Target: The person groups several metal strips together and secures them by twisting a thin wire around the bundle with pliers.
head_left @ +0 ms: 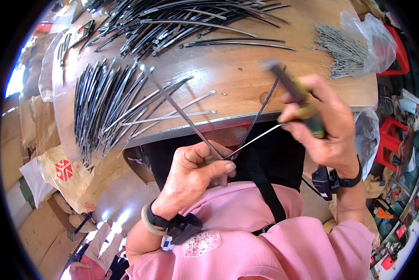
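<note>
My left hand (195,168) is closed, thumb pressed against fingers, around the lower end of a long grey metal strip (181,114) that slants up to the left. A second, black strip (260,114) rises from the same grip to the right, making a V. My right hand (328,126) is wrapped round a hand tool (293,88) with a brown, yellow and dark green body, smeared by motion; its kind is unclear. From my right fingers a thin silver rod (258,141) reaches to my left thumb. Whether the rod belongs to the tool I cannot tell.
A wooden table (247,70) with a metal edge lies ahead. On it are a far heap of black strips (172,28), a nearer pile (100,107) at left, and thin grey wires (340,49) by a plastic bag (380,42). A red stool (389,142) stands right; another person (93,266) is lower left.
</note>
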`<act>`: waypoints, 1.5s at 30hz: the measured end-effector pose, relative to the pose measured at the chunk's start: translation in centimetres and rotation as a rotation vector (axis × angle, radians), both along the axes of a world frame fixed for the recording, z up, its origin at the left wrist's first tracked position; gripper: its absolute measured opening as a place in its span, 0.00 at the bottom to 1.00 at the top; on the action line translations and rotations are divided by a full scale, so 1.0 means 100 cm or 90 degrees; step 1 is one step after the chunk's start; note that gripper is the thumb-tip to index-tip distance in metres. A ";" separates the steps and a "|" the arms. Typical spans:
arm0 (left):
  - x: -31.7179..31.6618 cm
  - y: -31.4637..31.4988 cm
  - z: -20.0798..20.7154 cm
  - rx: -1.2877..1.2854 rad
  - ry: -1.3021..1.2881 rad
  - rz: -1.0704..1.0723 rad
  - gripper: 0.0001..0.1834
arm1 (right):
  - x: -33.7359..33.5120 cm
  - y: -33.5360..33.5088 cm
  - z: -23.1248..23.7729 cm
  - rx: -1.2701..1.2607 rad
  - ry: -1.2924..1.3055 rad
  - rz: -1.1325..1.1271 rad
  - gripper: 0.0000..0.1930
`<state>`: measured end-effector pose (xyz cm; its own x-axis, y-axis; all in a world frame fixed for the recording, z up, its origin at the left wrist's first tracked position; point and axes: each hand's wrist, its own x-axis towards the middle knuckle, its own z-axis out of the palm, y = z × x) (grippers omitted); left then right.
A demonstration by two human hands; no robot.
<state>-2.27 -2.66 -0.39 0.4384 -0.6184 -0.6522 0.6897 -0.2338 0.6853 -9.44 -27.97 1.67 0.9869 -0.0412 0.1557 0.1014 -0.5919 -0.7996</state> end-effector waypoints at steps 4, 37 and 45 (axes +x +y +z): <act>0.001 0.000 -0.004 0.018 0.005 -0.045 0.02 | 0.026 0.002 -0.008 -0.154 -0.093 0.122 0.15; -0.001 -0.011 -0.005 -0.143 0.190 0.177 0.09 | -0.009 0.005 -0.006 -0.120 0.052 0.015 0.13; -0.009 -0.009 0.004 -0.156 -0.132 0.171 0.07 | -0.009 0.018 0.002 -0.023 0.110 0.120 0.19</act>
<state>-3.14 -3.54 0.00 0.7114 -0.5908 -0.3805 0.5456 0.1231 0.8290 -10.31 -26.21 1.91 0.9889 0.1478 -0.0181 0.0758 -0.6043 -0.7931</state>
